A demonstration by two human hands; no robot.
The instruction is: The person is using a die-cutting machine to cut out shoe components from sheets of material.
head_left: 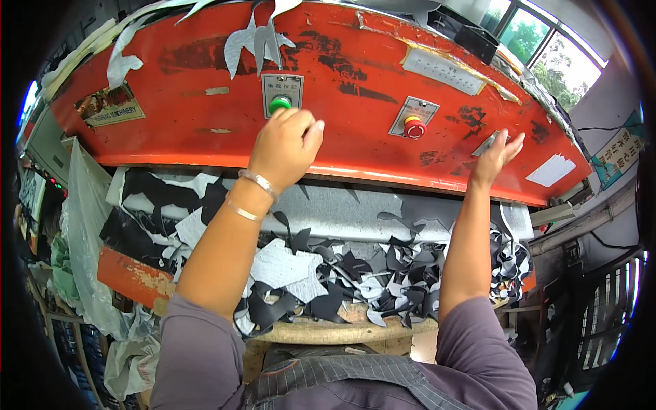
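My left hand (285,145) is curled, its knuckles at a green push button (279,104) in a grey plate on the red head (355,61) of a press machine. Two bangles circle that wrist. My right hand (497,157) reaches up with fingers spread and rests on the lower right of the red head, near a small grey plate. A red round button (414,127) on a grey plate sits between both hands. Below, black and grey cut scraps (355,273) cover the work bed (328,331).
A clear plastic bag (85,225) hangs at the left. Grey offcuts (256,41) drape over the machine's top. Windows (547,48) are at the upper right, a dark metal rack (601,301) at the lower right.
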